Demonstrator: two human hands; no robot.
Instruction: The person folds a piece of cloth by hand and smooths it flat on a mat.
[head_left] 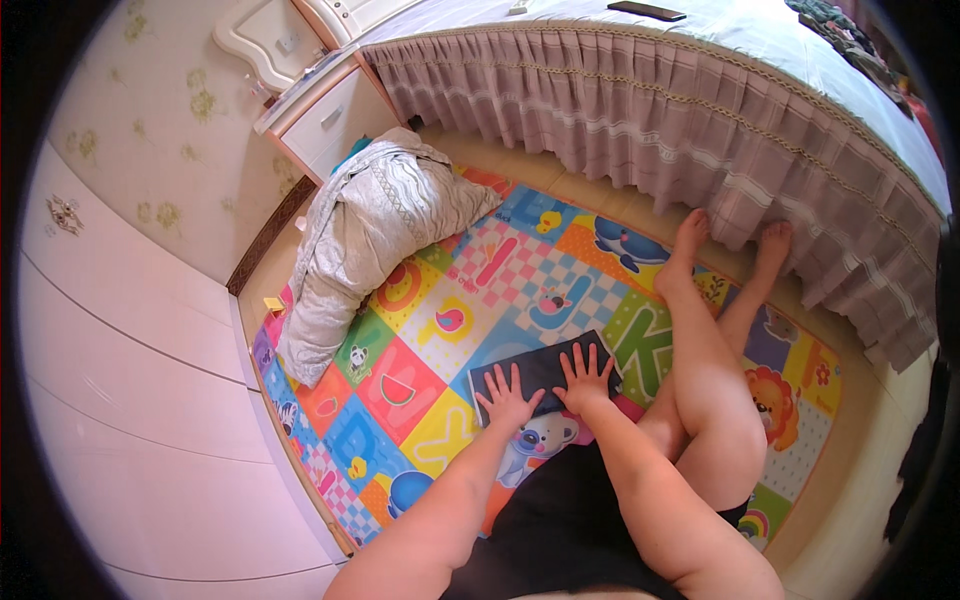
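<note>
A dark, flat rectangle of folded cloth [540, 372] lies on the colourful play mat [452, 285] in front of me. My left hand [509, 399] rests flat on its left half, fingers spread. On its right half my right hand [584, 378] is pressed down, also with the fingers spread. Neither hand grips anything. Parts of the cloth under the palms are hidden, and what kind of cloth item it is cannot be made out.
A bundled silvery-grey quilt [375, 225] lies at the mat's far left, beside a white bedside cabinet [322, 118]. Along the far side stands a bed with a pleated skirt [620, 110]; a dark flat device [646, 11] lies on it. My bare legs [705, 370] stretch to the right. White panels [140, 400] line the left.
</note>
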